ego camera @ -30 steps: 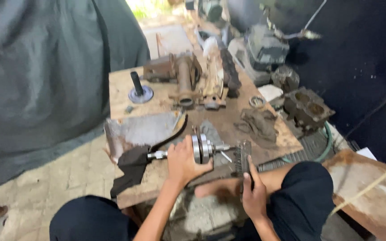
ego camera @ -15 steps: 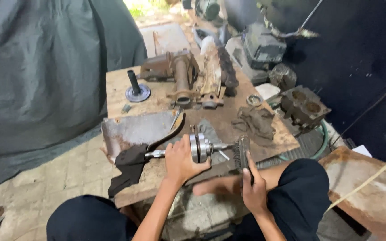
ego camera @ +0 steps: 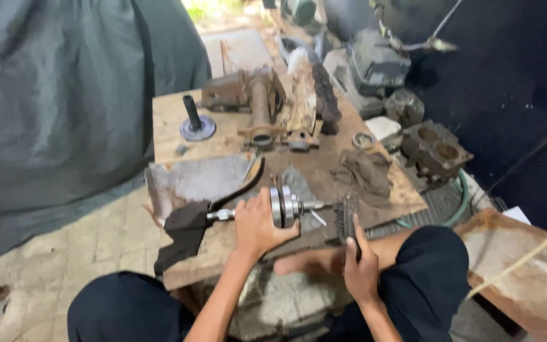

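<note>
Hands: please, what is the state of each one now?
Left hand: closed around a metal crankshaft part.
Right hand: closed on a wire brush.

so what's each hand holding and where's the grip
Left hand grips the crankshaft around its round web. Right hand holds a wire brush by its handle.

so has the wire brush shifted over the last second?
No. The brush stays in the right hand, just right of the crankshaft tip, near the board front edge.
</note>
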